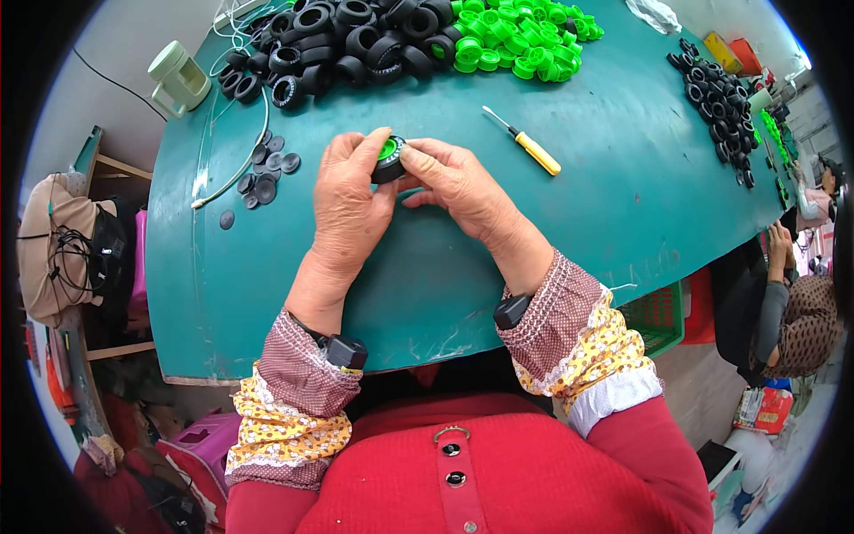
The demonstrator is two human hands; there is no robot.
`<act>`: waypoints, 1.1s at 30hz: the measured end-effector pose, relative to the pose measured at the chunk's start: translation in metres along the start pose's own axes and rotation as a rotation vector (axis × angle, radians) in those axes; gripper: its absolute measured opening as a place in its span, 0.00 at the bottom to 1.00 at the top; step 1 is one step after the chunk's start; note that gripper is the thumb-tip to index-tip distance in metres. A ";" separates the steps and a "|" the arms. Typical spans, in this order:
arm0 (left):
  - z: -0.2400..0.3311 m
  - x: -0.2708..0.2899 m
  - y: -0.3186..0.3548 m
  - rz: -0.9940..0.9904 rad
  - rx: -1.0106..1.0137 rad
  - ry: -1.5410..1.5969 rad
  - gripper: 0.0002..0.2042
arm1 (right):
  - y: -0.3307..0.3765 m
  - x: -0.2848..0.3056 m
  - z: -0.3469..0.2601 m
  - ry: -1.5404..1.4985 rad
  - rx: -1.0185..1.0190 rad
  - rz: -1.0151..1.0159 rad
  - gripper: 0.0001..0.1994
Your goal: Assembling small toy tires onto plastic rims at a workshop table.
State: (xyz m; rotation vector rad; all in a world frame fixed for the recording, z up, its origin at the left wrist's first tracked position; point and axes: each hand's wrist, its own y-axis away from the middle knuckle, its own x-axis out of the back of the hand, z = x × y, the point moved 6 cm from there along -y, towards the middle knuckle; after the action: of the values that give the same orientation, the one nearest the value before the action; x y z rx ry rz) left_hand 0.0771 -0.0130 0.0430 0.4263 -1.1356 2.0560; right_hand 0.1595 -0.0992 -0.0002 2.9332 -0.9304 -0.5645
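Observation:
Between my two hands, above the green table, is a small toy wheel: a black tyre around a bright green rim. My left hand grips its left side, thumb and finger at the green centre. On the other side, the thumb and fingers of my right hand press against the tyre. Right of my hands lies a screwdriver with a yellow handle. Loose black discs are scattered to the left of my left hand.
Black tyres are heaped at the far edge beside a pile of green rims. A pale green jug and a thin cable lie at left. More tyres spread far right, near another person.

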 end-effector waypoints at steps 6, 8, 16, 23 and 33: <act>-0.013 -0.003 0.000 -0.064 0.201 0.337 0.31 | -0.002 0.006 -0.003 -0.253 0.016 -0.096 0.20; -0.027 -0.010 0.002 -0.162 0.335 0.479 0.34 | 0.000 0.004 -0.005 -0.274 -0.009 -0.113 0.18; -0.010 -0.014 0.001 -0.252 0.244 0.490 0.30 | -0.004 0.006 0.005 -0.199 -0.014 -0.038 0.17; -0.027 -0.020 0.004 -0.247 0.407 0.680 0.20 | -0.004 0.003 0.003 0.213 0.077 -0.002 0.15; -0.035 -0.024 0.009 -0.237 0.480 0.660 0.10 | -0.003 0.003 0.001 0.444 0.267 0.120 0.11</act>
State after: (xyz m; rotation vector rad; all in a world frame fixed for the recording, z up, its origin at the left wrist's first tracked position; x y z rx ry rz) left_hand 0.0890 0.0020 0.0044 0.0748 -0.1901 2.0128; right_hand 0.1635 -0.0983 -0.0021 2.9929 -1.1768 0.2302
